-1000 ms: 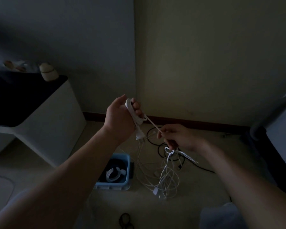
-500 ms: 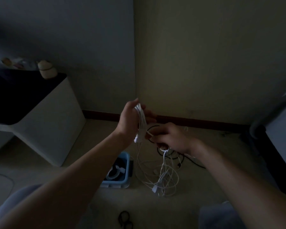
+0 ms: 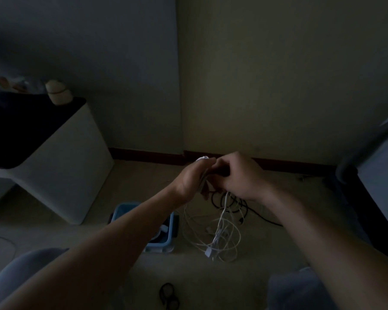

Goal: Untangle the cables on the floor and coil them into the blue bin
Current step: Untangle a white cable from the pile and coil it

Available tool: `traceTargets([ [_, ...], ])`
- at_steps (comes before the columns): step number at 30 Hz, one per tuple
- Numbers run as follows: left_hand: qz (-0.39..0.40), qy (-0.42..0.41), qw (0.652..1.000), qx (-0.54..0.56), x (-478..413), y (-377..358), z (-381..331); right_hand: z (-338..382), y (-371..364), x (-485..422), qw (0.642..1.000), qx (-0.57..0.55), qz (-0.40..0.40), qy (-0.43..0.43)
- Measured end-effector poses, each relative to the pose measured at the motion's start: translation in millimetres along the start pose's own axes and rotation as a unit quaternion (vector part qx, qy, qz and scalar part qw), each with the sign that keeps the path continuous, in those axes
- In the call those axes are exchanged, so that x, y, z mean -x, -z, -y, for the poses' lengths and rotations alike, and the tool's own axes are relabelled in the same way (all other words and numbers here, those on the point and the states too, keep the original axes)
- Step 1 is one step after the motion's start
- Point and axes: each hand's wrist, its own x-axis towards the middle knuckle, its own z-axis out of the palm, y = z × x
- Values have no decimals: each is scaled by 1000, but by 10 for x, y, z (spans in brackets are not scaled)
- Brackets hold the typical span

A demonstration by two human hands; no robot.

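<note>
So far I count 1 coil [image 3: 163,229] in the blue bin [image 3: 171,223], left hand [image 3: 189,180] and right hand [image 3: 240,175] gripping a white cable [image 3: 221,222], black cables [image 3: 232,203] beside the bin unsorted.

there was only one view, a wide-angle one from the person's head. it faced forward and down into the corner [image 3: 180,108] of a room. the left hand [image 3: 188,180] and the right hand [image 3: 240,175] stood near the lens, about the middle of the view, and the floor [image 3: 233,287] lay farther below.
</note>
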Motion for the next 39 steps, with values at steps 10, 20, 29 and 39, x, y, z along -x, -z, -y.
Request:
traceTargets([
  [10,104,82,987,-95,92,54,-107,-78,165,-37,990,135,-33,12],
  [20,104,65,942,-311,8,226,-43,-264,233,-81,993,81,87,-6],
  [29,167,110,969,-146,117,315,-204,-480,216,-75,984,139,106,-47],
  [39,213,118,965,99,92,400,-210,-470,100,-70,995,42,72,-56],
])
